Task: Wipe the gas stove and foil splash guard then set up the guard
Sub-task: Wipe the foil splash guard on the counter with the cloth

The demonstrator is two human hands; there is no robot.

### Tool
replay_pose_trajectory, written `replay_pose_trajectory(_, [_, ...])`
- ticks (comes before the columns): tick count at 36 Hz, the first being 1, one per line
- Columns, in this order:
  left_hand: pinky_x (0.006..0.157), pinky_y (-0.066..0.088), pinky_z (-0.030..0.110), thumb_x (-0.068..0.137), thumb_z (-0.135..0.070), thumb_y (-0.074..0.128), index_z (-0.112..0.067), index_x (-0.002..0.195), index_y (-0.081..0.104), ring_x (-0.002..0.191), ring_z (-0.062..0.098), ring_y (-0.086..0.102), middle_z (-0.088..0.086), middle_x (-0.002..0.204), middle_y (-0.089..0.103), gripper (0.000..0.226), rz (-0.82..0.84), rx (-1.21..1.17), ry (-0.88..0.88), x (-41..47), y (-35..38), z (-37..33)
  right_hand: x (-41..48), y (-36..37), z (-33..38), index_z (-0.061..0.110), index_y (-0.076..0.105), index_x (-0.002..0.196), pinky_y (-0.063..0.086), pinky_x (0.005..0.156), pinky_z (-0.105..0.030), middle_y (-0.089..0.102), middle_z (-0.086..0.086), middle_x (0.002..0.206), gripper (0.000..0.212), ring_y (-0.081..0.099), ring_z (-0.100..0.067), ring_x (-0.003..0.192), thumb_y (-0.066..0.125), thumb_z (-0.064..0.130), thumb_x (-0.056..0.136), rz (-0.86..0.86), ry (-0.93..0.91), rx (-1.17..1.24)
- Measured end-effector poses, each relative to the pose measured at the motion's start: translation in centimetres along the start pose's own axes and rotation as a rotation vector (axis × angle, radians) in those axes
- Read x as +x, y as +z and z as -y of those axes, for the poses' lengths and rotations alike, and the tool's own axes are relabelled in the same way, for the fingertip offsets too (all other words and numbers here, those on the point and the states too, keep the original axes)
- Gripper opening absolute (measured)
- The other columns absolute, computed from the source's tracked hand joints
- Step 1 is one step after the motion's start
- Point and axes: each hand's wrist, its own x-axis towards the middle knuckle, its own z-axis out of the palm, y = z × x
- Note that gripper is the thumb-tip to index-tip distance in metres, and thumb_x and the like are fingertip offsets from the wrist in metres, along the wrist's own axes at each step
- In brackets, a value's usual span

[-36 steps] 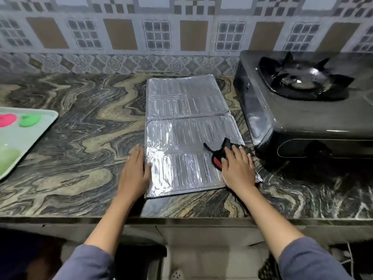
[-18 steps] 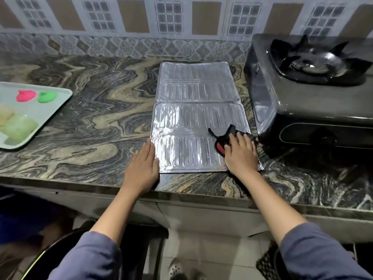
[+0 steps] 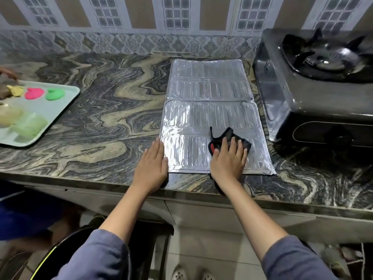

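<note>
Foil splash guard (image 3: pixel 210 118) lies flat on the counter (image 3: pixel 105 126) near its front edge, just beside the gas stove (image 3: pixel 314 93). Flat and spread, the left hand (image 3: pixel 151 166) pins the guard's near-left corner, likely to stop it sliding. Fingers spread, the right hand (image 3: pixel 229 161) presses a black-and-red cloth (image 3: pixel 228 138) onto the foil to wipe it.
</note>
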Motion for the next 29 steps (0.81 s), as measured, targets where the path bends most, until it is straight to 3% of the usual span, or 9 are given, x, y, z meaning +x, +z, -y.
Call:
replay_pose_trajectory(4, [0.117, -0.002, 0.029, 0.100, -0.030, 0.018, -0.013, 0.149, 0.001, 0.146, 0.012, -0.004, 0.002, 0.158, -0.007, 0.055, 0.000, -0.008, -0.003, 0.0, -0.1, 0.0, -0.2, 0.3, 1.3, 0.015, 0.021, 0.147, -0.006, 0.117, -0.041, 0.014, -0.009, 0.157, 0.053, 0.003, -0.025, 0.146, 0.032, 0.031, 0.098, 0.013, -0.011, -0.003])
replay_pose_trajectory(16, [0.116, -0.005, 0.027, 0.100, -0.031, 0.019, -0.012, 0.148, -0.003, 0.146, 0.012, -0.007, 0.004, 0.158, -0.009, 0.056, 0.027, -0.033, 0.008, -0.1, -0.3, 0.3, -0.7, 1.4, 5.0, 0.017, 0.017, 0.148, -0.008, 0.117, -0.041, 0.010, -0.009, 0.158, 0.053, 0.001, -0.026, 0.146, 0.027, 0.034, 0.099, 0.082, -0.118, -0.058])
replay_pose_trajectory(22, [0.118, -0.003, 0.027, 0.098, -0.043, 0.024, -0.012, 0.149, -0.001, 0.146, 0.013, -0.006, 0.002, 0.158, -0.006, 0.065, 0.018, -0.113, 0.034, -1.3, -0.8, 1.4, -0.5, 1.3, 5.4, 0.017, 0.015, 0.148, -0.006, 0.118, -0.042, 0.009, -0.009, 0.158, 0.054, 0.001, -0.026, 0.146, 0.028, 0.033, 0.099, 0.111, -0.148, -0.082])
replay_pose_trajectory(29, [0.115, -0.009, 0.024, 0.091, -0.053, 0.014, -0.013, 0.148, -0.003, 0.138, 0.003, -0.016, 0.003, 0.158, -0.008, 0.072, -0.005, -0.051, 0.006, -3.0, -0.2, 1.7, -0.5, 1.5, 5.4, 0.017, 0.017, 0.148, -0.005, 0.118, -0.042, 0.010, -0.008, 0.158, 0.053, 0.001, -0.025, 0.146, 0.029, 0.033, 0.098, 0.098, -0.137, -0.082])
